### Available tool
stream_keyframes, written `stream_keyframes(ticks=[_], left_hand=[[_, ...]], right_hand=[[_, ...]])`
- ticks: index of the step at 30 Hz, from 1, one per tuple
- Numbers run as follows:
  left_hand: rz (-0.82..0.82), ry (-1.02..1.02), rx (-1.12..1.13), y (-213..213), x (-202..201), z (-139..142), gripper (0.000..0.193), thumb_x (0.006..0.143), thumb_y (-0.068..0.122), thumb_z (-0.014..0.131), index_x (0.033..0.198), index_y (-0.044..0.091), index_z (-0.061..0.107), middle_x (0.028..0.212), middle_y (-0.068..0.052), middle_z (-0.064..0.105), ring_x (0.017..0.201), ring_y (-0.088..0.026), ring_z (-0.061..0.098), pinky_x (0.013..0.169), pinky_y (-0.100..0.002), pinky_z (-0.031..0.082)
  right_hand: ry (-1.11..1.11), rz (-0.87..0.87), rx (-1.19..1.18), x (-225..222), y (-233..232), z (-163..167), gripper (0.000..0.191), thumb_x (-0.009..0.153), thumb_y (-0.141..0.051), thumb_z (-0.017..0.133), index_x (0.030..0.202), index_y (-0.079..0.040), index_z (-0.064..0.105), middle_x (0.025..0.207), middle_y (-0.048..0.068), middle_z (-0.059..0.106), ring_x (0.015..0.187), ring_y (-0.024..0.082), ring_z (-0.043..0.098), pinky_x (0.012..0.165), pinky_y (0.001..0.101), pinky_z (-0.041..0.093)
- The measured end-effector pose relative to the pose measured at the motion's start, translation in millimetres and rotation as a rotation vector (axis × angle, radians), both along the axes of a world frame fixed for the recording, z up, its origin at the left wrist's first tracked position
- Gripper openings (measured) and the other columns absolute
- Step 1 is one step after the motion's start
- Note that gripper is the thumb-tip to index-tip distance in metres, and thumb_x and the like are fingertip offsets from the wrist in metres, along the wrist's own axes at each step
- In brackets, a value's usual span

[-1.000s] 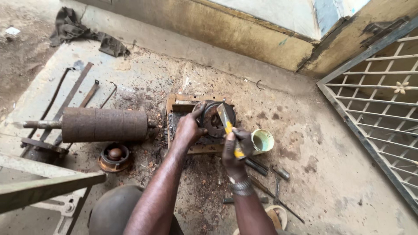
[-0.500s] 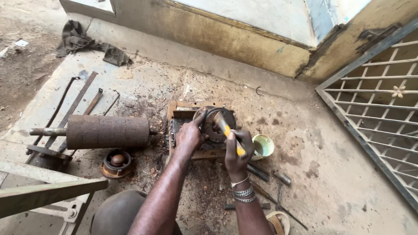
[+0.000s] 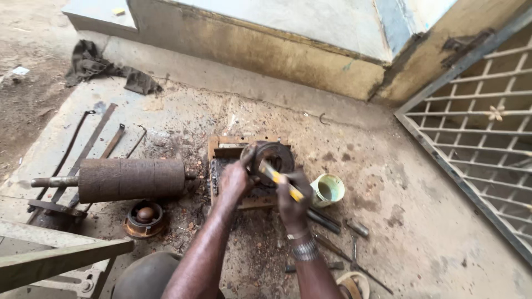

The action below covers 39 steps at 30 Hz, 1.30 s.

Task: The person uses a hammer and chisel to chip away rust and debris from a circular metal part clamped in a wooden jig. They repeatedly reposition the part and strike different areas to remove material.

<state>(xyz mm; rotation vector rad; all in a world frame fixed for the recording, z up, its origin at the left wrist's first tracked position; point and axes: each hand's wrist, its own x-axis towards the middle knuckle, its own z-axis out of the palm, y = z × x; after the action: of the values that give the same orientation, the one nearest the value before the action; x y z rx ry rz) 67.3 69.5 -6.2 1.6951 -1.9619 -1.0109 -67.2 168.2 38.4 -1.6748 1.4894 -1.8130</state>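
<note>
Rusty roller (image 3: 130,179) lies on the ground at left, axis crosswise. Left hand (image 3: 235,180) closed over the rim of a round dark metal part (image 3: 272,158) that sits on a wooden frame (image 3: 221,149). Right hand (image 3: 293,196) clamped around a yellow-handled tool (image 3: 281,181); its long axis slants up-left, tip against the round part. Pale green cup (image 3: 327,190) just beside the right hand.

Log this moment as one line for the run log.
left hand: grips round metal part | right hand: holds yellow-handled tool against it | pale green cup: beside right hand | rusty roller: left, on floor
</note>
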Motion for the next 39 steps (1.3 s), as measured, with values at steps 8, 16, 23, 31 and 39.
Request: stream_keyframes(ticks=[8,16,23,31,39], left_hand=[[0.029,0.061,-0.093,2,0,0,0.097,0.078,0.022,0.085,0.155,0.044,0.03,0.113,-0.006,0.074,0.069,-0.007,0.059,0.055,-0.027,0.055],[-0.004,-0.012,0.058,-2,-4,-4,0.097,0.076,0.024,0.086,0.152,0.048,0.03,0.12,-0.003,0.071,0.076,-0.011,0.067,0.063,-0.032,0.059],[0.05,0.083,0.033,0,-3,6,0.102,0.075,0.018,0.088,0.154,0.048,0.03,0.116,-0.004,0.076,0.082,-0.012,0.066,0.067,-0.028,0.054],[0.065,0.053,0.075,3,-1,7,0.096,0.078,0.021,0.086,0.151,0.05,0.032,0.118,-0.002,0.072,0.082,-0.013,0.069,0.064,-0.032,0.059],[-0.001,-0.064,0.119,1,-2,11,0.095,0.081,0.033,0.083,0.157,0.045,0.027,0.115,-0.008,0.071,0.081,-0.019,0.07,0.065,-0.032,0.058]], right_hand=[[0.052,-0.057,-0.022,-8,-14,-12,0.018,0.099,-0.019,0.057,0.087,-0.006,0.06,0.065,0.004,0.062,0.057,0.008,0.059,0.05,0.0232,0.047],[0.096,-0.038,-0.079,-7,-11,-14,0.02,0.101,-0.022,0.058,0.087,-0.007,0.061,0.074,0.005,0.065,0.066,0.01,0.064,0.057,0.0232,0.054],[0.245,-0.115,0.002,-2,-12,-6,0.025,0.102,-0.026,0.059,0.085,-0.008,0.063,0.076,0.004,0.067,0.066,0.012,0.064,0.052,0.0252,0.053],[-0.01,-0.006,0.085,-5,-7,-20,0.022,0.101,-0.024,0.058,0.089,-0.006,0.061,0.075,0.003,0.064,0.06,0.01,0.062,0.051,0.0234,0.052],[0.222,-0.025,-0.021,1,-13,-13,0.017,0.104,-0.017,0.06,0.088,-0.011,0.061,0.078,0.002,0.062,0.07,0.012,0.06,0.066,0.022,0.051]])
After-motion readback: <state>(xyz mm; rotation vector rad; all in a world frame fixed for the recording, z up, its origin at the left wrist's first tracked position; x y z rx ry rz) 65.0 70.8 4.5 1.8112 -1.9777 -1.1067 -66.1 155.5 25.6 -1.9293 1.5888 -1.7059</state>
